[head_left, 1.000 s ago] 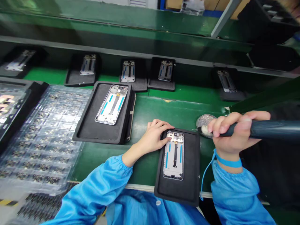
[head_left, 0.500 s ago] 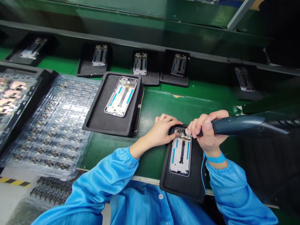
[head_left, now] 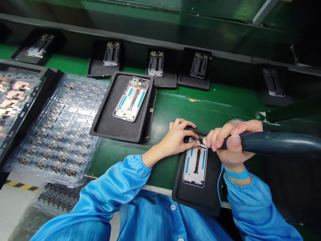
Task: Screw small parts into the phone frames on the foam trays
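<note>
A phone frame [head_left: 196, 164] with blue strips lies in a black tray [head_left: 200, 197] at the table's near edge. My left hand [head_left: 177, 137] rests on the frame's top end, fingers curled down onto it. My right hand [head_left: 232, 142] is closed around a dark electric screwdriver [head_left: 273, 143]. Its tip sits at the frame's top right corner, close to my left fingertips. A blue wrist strap [head_left: 237, 174] circles my right wrist.
A second black tray [head_left: 105, 124] with a phone frame [head_left: 131, 99] lies to the left. Clear plastic trays of small parts [head_left: 57, 134] fill the left side. Several more trays with frames [head_left: 155, 63] stand along the back on the green belt. A round metal dish [head_left: 235, 121] shows behind my right hand.
My right hand has carried the screwdriver left from the round dish to the top of the near phone frame. My left hand has stayed on the frame's top end.
</note>
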The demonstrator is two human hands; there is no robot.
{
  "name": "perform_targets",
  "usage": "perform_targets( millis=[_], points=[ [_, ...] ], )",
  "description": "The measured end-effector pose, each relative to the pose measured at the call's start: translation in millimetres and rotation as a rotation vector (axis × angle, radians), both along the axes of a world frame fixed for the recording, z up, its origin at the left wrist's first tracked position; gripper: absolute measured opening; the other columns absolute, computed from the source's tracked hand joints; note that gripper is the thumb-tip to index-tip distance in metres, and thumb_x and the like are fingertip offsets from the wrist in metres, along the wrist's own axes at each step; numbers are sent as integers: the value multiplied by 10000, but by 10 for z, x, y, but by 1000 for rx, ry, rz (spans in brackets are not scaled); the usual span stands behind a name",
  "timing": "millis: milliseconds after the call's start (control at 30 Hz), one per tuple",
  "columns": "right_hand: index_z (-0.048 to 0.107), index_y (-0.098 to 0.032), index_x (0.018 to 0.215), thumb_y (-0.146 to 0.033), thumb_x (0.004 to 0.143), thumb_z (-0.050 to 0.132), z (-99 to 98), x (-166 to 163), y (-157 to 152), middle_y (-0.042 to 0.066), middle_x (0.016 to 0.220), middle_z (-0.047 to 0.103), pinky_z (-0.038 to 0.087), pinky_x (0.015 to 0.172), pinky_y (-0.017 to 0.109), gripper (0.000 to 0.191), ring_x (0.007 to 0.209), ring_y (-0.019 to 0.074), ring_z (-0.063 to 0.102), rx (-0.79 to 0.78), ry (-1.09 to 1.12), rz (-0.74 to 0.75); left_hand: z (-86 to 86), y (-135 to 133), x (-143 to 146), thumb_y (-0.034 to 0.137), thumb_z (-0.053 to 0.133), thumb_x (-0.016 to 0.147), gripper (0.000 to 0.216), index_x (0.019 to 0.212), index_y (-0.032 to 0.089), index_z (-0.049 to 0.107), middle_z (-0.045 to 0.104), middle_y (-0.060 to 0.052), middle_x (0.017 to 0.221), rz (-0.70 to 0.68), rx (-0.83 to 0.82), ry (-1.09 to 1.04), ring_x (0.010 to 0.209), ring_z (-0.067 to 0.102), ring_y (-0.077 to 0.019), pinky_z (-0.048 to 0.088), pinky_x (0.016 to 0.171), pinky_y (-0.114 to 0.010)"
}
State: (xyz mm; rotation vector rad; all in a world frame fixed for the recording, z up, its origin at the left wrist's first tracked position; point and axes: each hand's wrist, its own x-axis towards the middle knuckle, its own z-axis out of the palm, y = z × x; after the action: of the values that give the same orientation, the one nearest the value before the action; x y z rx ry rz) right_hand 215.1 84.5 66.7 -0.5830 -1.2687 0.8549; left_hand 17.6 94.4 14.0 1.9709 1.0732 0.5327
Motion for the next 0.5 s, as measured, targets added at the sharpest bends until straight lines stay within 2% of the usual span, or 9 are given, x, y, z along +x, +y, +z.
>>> perform_targets(
  millis=[67, 133, 233, 333, 500],
  points=[
    [619, -334, 1090, -526, 1175, 965, 30, -14, -17, -135, 637, 635, 511, 382, 290, 405, 325, 129, 425, 4, 0, -9, -6, 1, 16, 384, 1025, 1144, 51, 1149, 339, 1049, 842, -116, 1678, 3, -8, 6, 1570, 613, -434, 495, 1337, -682],
    [606, -336, 1072, -556, 1165, 976, 43, -27, -29, -140, 624, 631, 511, 370, 293, 441, 315, 129, 416, -12, -3, -29, 0, 4, 18, 360, 1003, 1161, 79, 1102, 343, 1053, 853, -106, 1663, 5, -14, 3, 1554, 617, -426, 488, 1334, -681],
    [589, -334, 1047, -590, 1142, 1001, 36, -42, -32, -147, 618, 621, 504, 366, 282, 494, 313, 120, 408, -31, 6, -46, 20, 12, 5, 375, 1045, 1130, 43, 1100, 348, 1060, 856, -105, 1663, -3, -18, -7, 1547, 615, -430, 480, 1333, -675],
    [599, -332, 1046, -583, 1143, 1007, 29, -45, -35, -145, 624, 632, 503, 369, 272, 490, 314, 113, 412, -28, 16, -25, 29, 20, -3, 406, 1123, 1062, 101, 1107, 337, 1064, 860, -112, 1664, -13, -23, -17, 1536, 615, -435, 485, 1321, -667],
    [645, -332, 1067, -509, 1152, 1010, 52, -42, -55, -125, 639, 673, 528, 362, 298, 414, 320, 136, 459, -29, 53, 16, 22, 25, 0, 339, 1067, 1115, 67, 1049, 340, 1060, 883, -92, 1655, 6, -35, -20, 1543, 628, -425, 485, 1325, -682]
  ],
)
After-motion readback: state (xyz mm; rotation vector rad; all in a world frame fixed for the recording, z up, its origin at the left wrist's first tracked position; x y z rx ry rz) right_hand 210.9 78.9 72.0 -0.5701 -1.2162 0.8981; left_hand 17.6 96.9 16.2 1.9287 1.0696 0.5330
